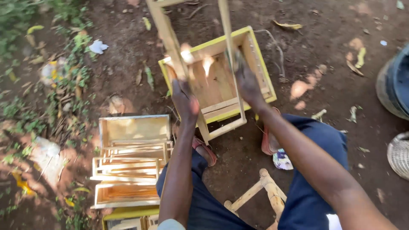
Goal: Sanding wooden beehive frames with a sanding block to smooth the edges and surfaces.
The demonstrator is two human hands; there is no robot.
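Pale rectangular wooden frame (pixel 200 64) was held upright over yellow-edged wooden box (pixel 260 64) on bare soil, long axis running away from person. L hand (pixel 185 100) clenched left bar, R hand (pixel 248 85) right bar; both equally near.

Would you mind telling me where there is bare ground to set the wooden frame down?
Bare dirt lies right of the yellow box, toward the dark drum. Left of the legs, stacked frames crowd the ground.
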